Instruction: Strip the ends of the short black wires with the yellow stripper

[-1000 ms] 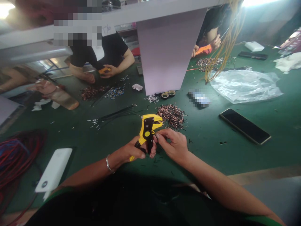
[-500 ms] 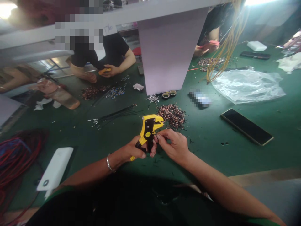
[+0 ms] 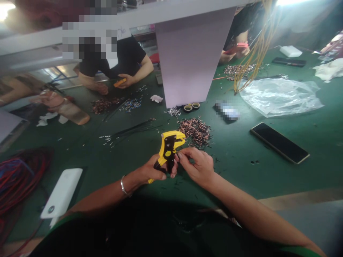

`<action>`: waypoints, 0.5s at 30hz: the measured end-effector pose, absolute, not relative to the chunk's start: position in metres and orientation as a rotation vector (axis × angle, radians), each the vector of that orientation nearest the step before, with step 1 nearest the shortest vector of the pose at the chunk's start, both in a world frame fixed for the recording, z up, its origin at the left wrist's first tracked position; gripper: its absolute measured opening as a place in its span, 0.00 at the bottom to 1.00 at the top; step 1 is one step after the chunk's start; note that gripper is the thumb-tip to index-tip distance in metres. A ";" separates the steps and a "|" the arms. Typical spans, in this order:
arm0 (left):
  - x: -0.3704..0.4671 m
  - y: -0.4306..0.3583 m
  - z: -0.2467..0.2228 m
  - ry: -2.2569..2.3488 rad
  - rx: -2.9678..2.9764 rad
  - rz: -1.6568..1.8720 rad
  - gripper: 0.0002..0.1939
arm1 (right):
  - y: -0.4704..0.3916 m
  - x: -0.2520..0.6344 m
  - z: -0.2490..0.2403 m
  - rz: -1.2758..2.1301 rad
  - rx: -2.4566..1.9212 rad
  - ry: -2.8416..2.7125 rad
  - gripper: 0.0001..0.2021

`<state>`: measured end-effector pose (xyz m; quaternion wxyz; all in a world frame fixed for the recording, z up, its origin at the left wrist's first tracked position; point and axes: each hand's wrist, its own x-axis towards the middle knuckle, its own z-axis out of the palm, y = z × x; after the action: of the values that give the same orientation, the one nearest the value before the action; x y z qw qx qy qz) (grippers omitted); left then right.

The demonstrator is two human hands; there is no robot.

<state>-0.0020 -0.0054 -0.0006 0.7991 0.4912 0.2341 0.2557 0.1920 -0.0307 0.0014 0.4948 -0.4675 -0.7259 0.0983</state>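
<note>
My left hand is wrapped round the handles of a yellow and black wire stripper, held upright with its jaws pointing right. Close to the tool's right side, my right hand has thumb and forefinger pinched together on a small dark piece, too small to make out. Just beyond the jaws lies a heap of short copper-and-black wire pieces. Several long black wires with pale ends lie to the left of the tool.
A black phone and a clear plastic bag lie to the right. At left are a white power bank and a coil of red and blue wire. A pale upright panel stands ahead; a co-worker sits opposite.
The view has shifted very slightly. My hands and the wire stripper keep almost the same position and grip.
</note>
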 end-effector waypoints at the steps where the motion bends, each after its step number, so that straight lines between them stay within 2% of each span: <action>1: -0.002 -0.006 -0.001 0.497 1.044 0.555 0.19 | -0.031 0.192 0.002 0.209 -1.138 -1.751 0.10; 4: -0.002 -0.006 0.001 0.485 1.042 0.547 0.20 | -0.030 0.192 0.004 0.147 -1.124 -1.745 0.10; 11: -0.003 -0.004 0.003 0.489 1.106 0.517 0.15 | -0.030 0.190 -0.004 0.134 -1.019 -1.786 0.09; 15: -0.004 -0.003 0.001 0.518 1.130 0.508 0.15 | -0.031 0.190 -0.008 0.149 -1.012 -1.804 0.09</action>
<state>-0.0044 -0.0034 0.0011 0.7830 0.5234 0.2401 0.2351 0.1902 -0.0309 -0.0075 0.5089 -0.4201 -0.7488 0.0618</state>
